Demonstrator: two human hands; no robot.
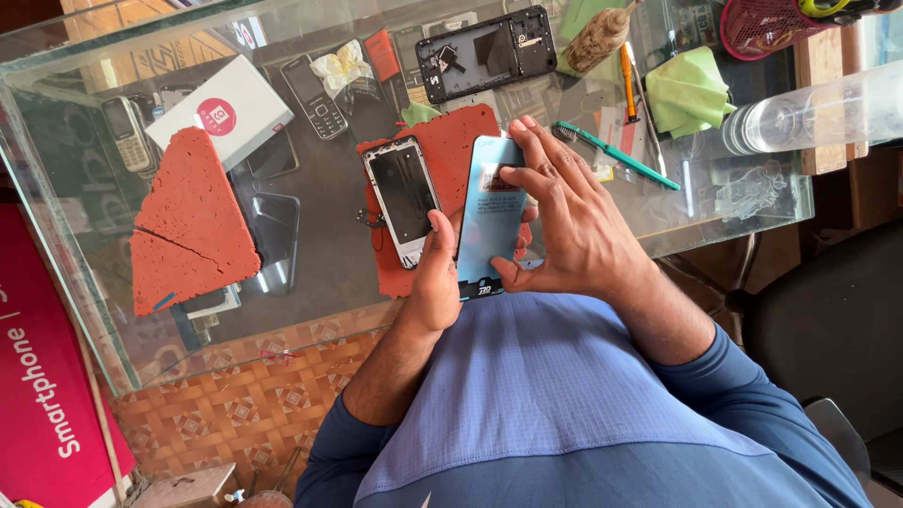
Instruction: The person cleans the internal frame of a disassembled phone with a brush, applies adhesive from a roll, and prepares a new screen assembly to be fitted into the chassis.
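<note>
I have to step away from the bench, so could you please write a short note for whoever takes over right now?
Left hand and right hand together hold the light-blue rectangular phone panel upright above the red foam mat.
The white-framed open phone body lies on that mat, untouched.
A black phone frame and a green toothbrush lie farther back on the glass table.
Done: phone opened. Left: the panel is not yet on the body.

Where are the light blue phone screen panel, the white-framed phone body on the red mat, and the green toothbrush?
Light blue phone screen panel (491, 212): head view, middle of its blue back.
White-framed phone body (403, 195): head view, dark centre inside the frame.
Green toothbrush (623, 156): head view, mid-handle.
</note>
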